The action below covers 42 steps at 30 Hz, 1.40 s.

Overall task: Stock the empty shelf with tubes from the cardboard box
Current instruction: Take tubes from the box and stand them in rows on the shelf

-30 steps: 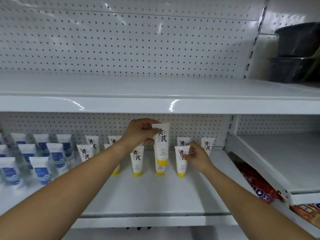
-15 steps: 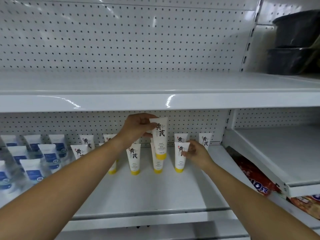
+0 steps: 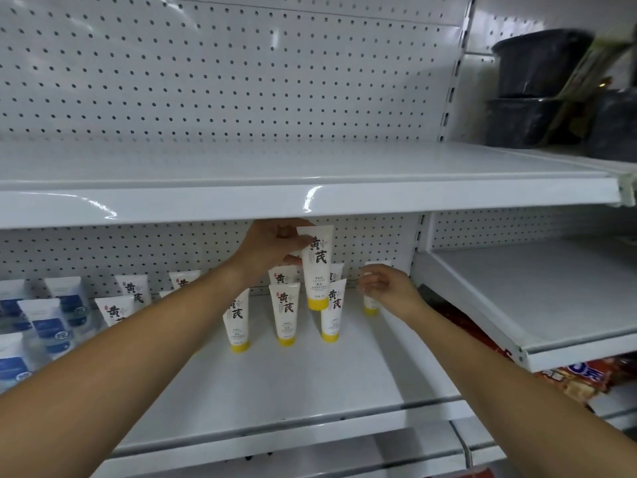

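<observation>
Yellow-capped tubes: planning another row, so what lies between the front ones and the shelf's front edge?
Nothing stands there: bare white shelf runs from the front tubes to the edge, in the head view.

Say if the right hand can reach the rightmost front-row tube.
Probably yes: the right hand sits just right of that front-row tube, nothing between; the held tube in the left hand covers only its upper left.
</observation>
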Motion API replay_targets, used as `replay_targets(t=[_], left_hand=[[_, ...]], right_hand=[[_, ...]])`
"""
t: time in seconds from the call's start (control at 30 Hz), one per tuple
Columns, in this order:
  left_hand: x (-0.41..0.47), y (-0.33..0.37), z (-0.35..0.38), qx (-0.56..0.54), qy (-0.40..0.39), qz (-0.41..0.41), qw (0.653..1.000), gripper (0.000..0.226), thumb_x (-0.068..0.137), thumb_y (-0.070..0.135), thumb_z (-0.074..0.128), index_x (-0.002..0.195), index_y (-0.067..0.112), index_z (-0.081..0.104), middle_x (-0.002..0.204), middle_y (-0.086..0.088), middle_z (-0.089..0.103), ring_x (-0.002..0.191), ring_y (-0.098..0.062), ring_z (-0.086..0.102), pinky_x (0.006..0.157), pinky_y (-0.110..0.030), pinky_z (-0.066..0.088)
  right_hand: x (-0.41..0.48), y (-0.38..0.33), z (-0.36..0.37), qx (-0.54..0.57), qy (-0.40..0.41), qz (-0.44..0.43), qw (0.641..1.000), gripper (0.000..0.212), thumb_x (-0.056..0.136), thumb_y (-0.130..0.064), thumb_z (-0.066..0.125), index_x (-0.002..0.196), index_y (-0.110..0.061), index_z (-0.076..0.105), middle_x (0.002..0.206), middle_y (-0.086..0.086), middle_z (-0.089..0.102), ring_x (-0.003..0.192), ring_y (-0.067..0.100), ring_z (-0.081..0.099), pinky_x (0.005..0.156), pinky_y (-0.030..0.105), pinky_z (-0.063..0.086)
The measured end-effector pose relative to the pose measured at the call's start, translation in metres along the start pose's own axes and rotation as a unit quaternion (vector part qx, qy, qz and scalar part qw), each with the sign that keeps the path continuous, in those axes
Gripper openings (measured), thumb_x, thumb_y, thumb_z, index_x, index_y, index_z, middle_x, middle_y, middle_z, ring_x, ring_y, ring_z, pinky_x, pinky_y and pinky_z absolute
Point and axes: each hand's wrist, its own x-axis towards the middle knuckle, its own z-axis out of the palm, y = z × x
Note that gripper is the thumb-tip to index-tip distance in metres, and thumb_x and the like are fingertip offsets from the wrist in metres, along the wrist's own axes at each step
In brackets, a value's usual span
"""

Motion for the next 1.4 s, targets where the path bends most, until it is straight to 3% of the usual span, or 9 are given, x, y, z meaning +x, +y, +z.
replay_targets(t=[0.13,0.27,0.33,0.43,0.53,0.73,0.93,1.13,1.4], left_hand=[[0.012,0.009,0.027,0.005,-0.014,0.011,1.0,0.027,0.087,0.004,0.073,0.113,0.007,0.069,0.103,-0.015,0.074,0.094,-0.02,0.074,0.072,-0.035,0.062],[0.025,0.009,0.059,0.019,-0.024,0.023,0.999,0.027,0.086,0.006,0.074,0.112,0.009,0.069,0.105,-0.021,0.072,0.095,-0.022,0.073,0.074,-0.038,0.062],[0.031,0.006,0.074,0.027,-0.026,0.021,0.999,0.027,0.085,0.005,0.075,0.111,0.009,0.069,0.105,-0.025,0.07,0.095,-0.023,0.073,0.072,-0.038,0.062],[0.033,0.004,0.098,0.007,-0.03,0.01,0.999,0.026,0.085,-0.001,0.072,0.111,0.001,0.068,0.098,-0.016,0.073,0.087,-0.018,0.074,0.064,-0.03,0.061],[0.035,-0.002,0.119,0.004,-0.032,0.008,0.999,0.024,0.084,-0.001,0.074,0.108,0.003,0.07,0.095,-0.012,0.075,0.088,-0.02,0.074,0.066,-0.033,0.061],[0.04,-0.017,0.149,0.016,-0.04,-0.002,0.999,0.023,0.083,-0.003,0.073,0.105,0.003,0.071,0.093,-0.013,0.074,0.086,-0.022,0.074,0.065,-0.032,0.061],[0.052,-0.045,0.164,0.086,-0.045,-0.009,0.995,0.023,0.08,-0.005,0.074,0.092,0.016,0.074,0.09,-0.016,0.074,0.092,-0.031,0.073,0.078,-0.048,0.061],[0.057,-0.062,0.171,0.146,-0.049,-0.029,0.988,0.03,0.076,-0.008,0.074,0.085,0.02,0.073,0.086,-0.005,0.072,0.09,-0.027,0.072,0.077,-0.046,0.062],[0.051,-0.079,0.175,0.211,-0.02,-0.03,0.977,0.027,0.072,-0.005,0.074,0.093,0.012,0.076,0.089,-0.003,0.074,0.082,-0.015,0.07,0.073,-0.031,0.061]], right_hand=[[-0.01,-0.017,-0.022,0.043,0.018,-0.017,0.999,0.027,0.087,0.009,0.063,0.113,-0.001,0.064,0.096,0.019,0.071,0.091,0.023,0.068,0.092,0.036,0.055],[-0.027,-0.028,-0.035,0.104,0.014,-0.021,0.994,0.03,0.089,0.003,0.064,0.118,0.004,0.062,0.106,0.027,0.068,0.098,0.032,0.068,0.091,0.042,0.056],[-0.033,-0.026,-0.041,0.094,-0.002,-0.026,0.995,0.037,0.085,-0.001,0.072,0.12,-0.003,0.062,0.108,0.022,0.069,0.099,0.03,0.069,0.09,0.041,0.057],[-0.04,-0.02,-0.05,0.051,-0.013,-0.023,0.998,0.053,0.074,-0.001,0.082,0.122,-0.01,0.062,0.109,0.016,0.07,0.096,0.024,0.071,0.086,0.035,0.059],[-0.044,-0.011,-0.057,0.034,-0.01,-0.025,0.999,0.06,0.069,0.004,0.083,0.122,-0.011,0.061,0.108,0.013,0.07,0.092,0.02,0.071,0.079,0.027,0.058],[-0.04,0.01,-0.069,0.004,0.002,-0.025,1.0,0.057,0.07,0.009,0.08,0.122,-0.006,0.059,0.105,0.011,0.067,0.086,0.017,0.069,0.076,0.024,0.057],[-0.031,0.038,-0.073,-0.022,-0.001,0.0,1.0,0.054,0.073,0.015,0.075,0.114,-0.013,0.055,0.095,-0.001,0.064,0.081,0.009,0.066,0.071,0.019,0.056],[-0.02,0.069,-0.069,-0.046,-0.008,0.025,0.999,0.054,0.069,0.009,0.078,0.112,-0.017,0.058,0.094,-0.003,0.066,0.09,0.017,0.069,0.083,0.036,0.058],[-0.013,0.09,-0.06,-0.06,-0.026,0.04,0.997,0.056,0.07,0.008,0.079,0.116,-0.015,0.056,0.101,-0.001,0.066,0.094,0.015,0.069,0.084,0.032,0.059]])
